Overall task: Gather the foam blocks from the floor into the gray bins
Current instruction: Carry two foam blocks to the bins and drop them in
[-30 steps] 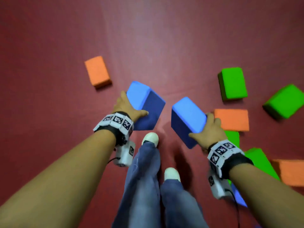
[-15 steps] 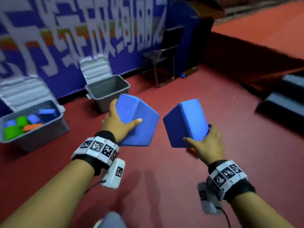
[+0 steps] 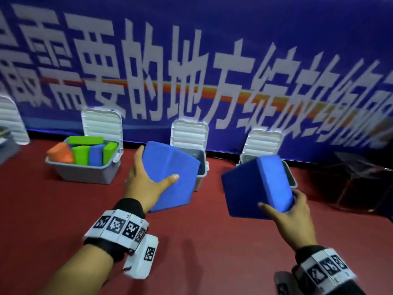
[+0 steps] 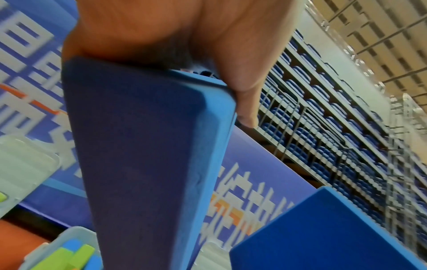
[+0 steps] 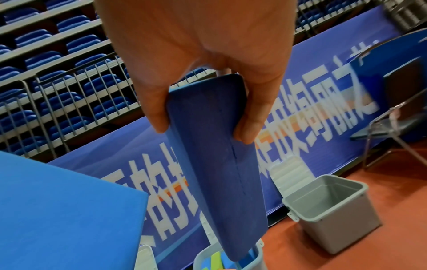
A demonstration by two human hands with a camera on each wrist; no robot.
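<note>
My left hand (image 3: 157,163) grips a blue foam block (image 3: 170,177) held tilted above the red floor; the left wrist view shows the block (image 4: 143,164) pinched between thumb and fingers (image 4: 245,102). My right hand (image 3: 279,200) grips a second blue block (image 3: 255,188) from below; up close the block (image 5: 215,164) hangs between thumb and fingers. Three open gray bins stand along the banner. The left bin (image 3: 85,173) holds several green, blue and orange blocks. The middle bin (image 3: 202,167) and right bin (image 3: 290,175) are partly hidden behind the blocks I hold.
A long blue banner (image 3: 212,60) with white characters runs behind the bins. Another bin's white lid (image 3: 10,120) shows at the far left. A dark chair (image 5: 397,102) stands at the right, near an empty gray bin (image 5: 328,210). Red floor (image 3: 191,241) lies between me and the bins.
Both hands lifted the blue blocks off the floor. My view swung up from the scattered blocks to the banner wall, and the bins now stand closer and straight ahead.
</note>
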